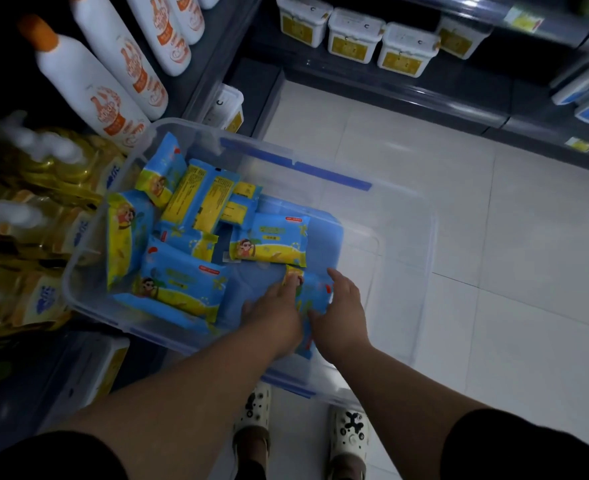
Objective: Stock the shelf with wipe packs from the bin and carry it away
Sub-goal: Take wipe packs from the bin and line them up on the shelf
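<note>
— What is the person doing?

— A person is standing on a pale tiled floor (493,271) and leaning over a clear plastic bin (407,209) in a dim shop aisle. Both hands are reaching into it near its front edge.

— Are they holding anything?

— They are meeting on one blue and yellow wipe pack (315,292). The left hand (275,313) is lying on it with straight, relaxed fingers. The right hand (343,313) is gripping its right side, thumb on top.

— Where are the other packs?

— More wipe packs (196,233) are lying jumbled in the bin's left half.

— And around it?

— White bottles (92,81) are standing on the shelf (213,64) at the bin's far left corner, and white tubs (355,34) are sitting on shelving across the aisle.
</note>
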`<state>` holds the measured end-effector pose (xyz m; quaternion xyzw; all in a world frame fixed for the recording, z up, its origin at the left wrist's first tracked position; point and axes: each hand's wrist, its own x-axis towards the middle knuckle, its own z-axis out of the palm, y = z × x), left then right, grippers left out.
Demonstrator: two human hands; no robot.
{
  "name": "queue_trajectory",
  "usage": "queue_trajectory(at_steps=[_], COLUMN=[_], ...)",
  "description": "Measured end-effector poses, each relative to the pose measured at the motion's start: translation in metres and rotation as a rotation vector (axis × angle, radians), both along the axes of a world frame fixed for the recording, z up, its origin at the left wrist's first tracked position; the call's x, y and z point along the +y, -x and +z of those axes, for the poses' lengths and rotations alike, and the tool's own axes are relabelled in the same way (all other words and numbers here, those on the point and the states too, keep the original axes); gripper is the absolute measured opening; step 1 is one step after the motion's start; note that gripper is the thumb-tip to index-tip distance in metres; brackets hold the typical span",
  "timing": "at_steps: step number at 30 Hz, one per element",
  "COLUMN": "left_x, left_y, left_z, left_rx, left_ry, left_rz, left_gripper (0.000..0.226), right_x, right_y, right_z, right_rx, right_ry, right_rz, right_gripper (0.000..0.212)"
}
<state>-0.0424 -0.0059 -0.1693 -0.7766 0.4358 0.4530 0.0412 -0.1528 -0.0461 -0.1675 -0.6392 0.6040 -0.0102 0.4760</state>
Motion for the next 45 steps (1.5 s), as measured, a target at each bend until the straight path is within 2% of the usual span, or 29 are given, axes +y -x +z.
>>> queue_trajectory(at_steps=[2,3,7,9,12,14,17,22,26,29,35,40,45], left_x=[-0.002,-0.003,-0.006,-0.009,-0.014,-0.018,-0.025,-0.023,-0.023,-0.024,-0.025,-0.025,-0.024], left_y=[-0.004,-0.008,-0.027,-0.039,-0.06,-0.076,-0.098,-0.111,-0.111,-0.11,-0.106,-0.106,-0.096], left_z=[0.001,0.004,0.028,0.043,0.059,0.067,0.067,0.052,0.043,0.042,0.058,0.097,0.169], left_rx=[0.051,0.054,0.003,-0.054,-0.137,-0.19,-0.2,-0.162,-0.161,-0.131,-0.136,-0.169,-0.256], left_ry=[0.087,0.114,0.218,0.236,0.294,0.344,0.433,0.472,0.479,0.513,0.534,0.551,0.561], left_rz=[0.142,0.188,0.17,0.146,0.169,0.205,0.289,0.344,0.374,0.391,0.413,0.439,0.46], left_gripper=[0.061,0.065,0.084,0.076,0.047,0.036,0.037,0.042,0.04,0.039,0.037,0.038,0.036], right_x=[-0.001,-0.002,-0.015,-0.023,-0.034,-0.043,-0.057,-0.072,-0.072,-0.072,-0.069,-0.076,-0.08], right_y=[-0.002,-0.004,-0.016,-0.026,-0.045,-0.06,-0.078,-0.093,-0.089,-0.083,-0.075,-0.066,-0.054], right_z=[0.0,0.001,0.012,0.023,0.034,0.038,0.032,0.004,-0.017,-0.022,-0.001,0.043,0.113], right_rx=[-0.028,-0.051,-0.18,-0.217,-0.29,-0.327,-0.192,0.131,0.347,0.374,0.34,0.311,0.203], right_ry=[-0.069,-0.102,-0.093,-0.065,-0.083,-0.07,0.056,0.184,0.257,0.394,0.218,0.218,0.242], right_rz=[-0.163,-0.216,-0.235,-0.195,-0.137,-0.109,0.076,0.501,0.697,0.733,0.614,0.584,0.58], right_gripper=[0.069,0.065,0.049,0.048,0.046,0.042,0.046,0.07,0.078,0.08,0.097,0.098,0.097])
